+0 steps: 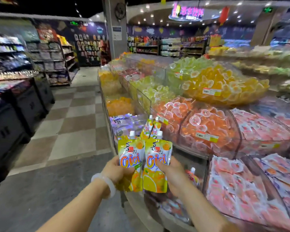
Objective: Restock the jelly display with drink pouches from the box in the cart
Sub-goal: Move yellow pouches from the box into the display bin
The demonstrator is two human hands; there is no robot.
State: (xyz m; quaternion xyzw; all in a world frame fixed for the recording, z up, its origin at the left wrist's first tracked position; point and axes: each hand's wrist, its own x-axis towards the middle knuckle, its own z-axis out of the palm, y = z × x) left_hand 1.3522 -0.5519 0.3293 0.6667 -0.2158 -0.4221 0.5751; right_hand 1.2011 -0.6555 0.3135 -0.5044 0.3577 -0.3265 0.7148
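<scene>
Pouches in hand, heading for the display
Left hand (115,171) and right hand (172,174) each grip orange drink pouches (155,164); the loose fan could slip near the jelly display (208,136).

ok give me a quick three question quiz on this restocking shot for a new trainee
1. True or false: each hand grips an orange drink pouch.
2. Which wrist wears the white bangle? A) left B) right C) neither
3. Fill in: right behind the held pouches, more of the same pouches stand in a display bin with their white ____ up.

Key
1. True: left hand grips the left pouch, right hand grips the right pouch.
2. A: the bangle is on the left wrist.
3. caps: see the binned pouches.
</scene>
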